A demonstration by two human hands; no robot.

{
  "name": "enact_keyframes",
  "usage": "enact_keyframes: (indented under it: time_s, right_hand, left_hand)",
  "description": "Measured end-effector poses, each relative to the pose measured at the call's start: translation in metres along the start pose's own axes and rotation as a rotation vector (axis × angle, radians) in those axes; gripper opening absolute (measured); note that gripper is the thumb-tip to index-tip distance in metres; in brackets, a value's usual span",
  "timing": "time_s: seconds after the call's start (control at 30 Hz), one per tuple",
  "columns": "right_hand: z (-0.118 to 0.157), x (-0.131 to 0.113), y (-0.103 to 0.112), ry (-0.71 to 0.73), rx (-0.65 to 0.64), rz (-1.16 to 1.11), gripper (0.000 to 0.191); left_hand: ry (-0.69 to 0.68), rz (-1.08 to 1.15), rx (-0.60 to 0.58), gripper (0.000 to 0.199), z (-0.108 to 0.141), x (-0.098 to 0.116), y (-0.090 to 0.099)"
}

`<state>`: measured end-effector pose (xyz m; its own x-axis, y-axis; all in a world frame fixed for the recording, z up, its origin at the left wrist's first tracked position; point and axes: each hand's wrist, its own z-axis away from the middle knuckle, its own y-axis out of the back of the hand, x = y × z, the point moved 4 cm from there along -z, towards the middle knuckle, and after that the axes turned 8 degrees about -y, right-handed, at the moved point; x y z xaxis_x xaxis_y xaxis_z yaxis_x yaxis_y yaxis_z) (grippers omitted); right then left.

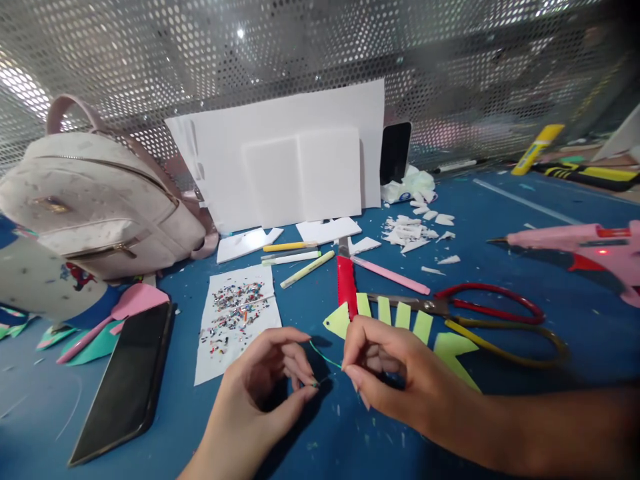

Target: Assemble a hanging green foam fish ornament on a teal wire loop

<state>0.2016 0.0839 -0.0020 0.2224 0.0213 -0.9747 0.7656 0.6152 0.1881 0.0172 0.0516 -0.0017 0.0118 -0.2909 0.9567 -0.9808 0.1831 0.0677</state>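
Note:
My left hand [270, 383] is closed, thumb and fingertip pinching a small bit I cannot make out, with a thin green thread [327, 359] at its fingers. My right hand [400, 363] pinches the other end of that thread between thumb and forefinger, so it bows across the gap between the hands. Just behind the right hand lies a light-green fish-bone cutout [423, 325], its middle partly hidden by my fingers. Beyond the left hand, many small mixed beads [235, 310] are spread on a white paper sheet [204, 370].
Scissors [490, 324] and a red-handled cutter [346, 283] lie near the cutout. A pink glue gun [590, 241] with a lit red light sits right. At left are a phone [123, 380] and a backpack [115, 193]. White board [220, 160], pens [307, 269] and scraps [407, 232] lie behind.

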Motion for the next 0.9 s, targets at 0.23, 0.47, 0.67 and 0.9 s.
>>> enact_keyframes:
  time_s: [0.23,0.47,0.67,0.9]
  right_hand:
    - [-0.0020,-0.0056,-0.0004,-0.043,-0.057,0.042,0.011]
    - [-0.0017,-0.0049,-0.0005,-0.036,-0.051,0.030,0.011]
    - [-0.0026,-0.0021,-0.0006,-0.035,-0.062,0.065,0.009]
    - [-0.0026,-0.0040,0.0000,-0.039,-0.044,0.051,0.010]
  left_hand:
    - [0.059,0.008,-0.018,0.035,0.0009,-0.0018,-0.0017]
    - [0.122,0.030,-0.034,0.032,0.0022,-0.0029,-0.0009]
    - [0.114,0.019,-0.035,0.032,0.0022,-0.0027,-0.0016]
    - [0.120,0.013,-0.047,0.031,0.0010,-0.0007,-0.0033]
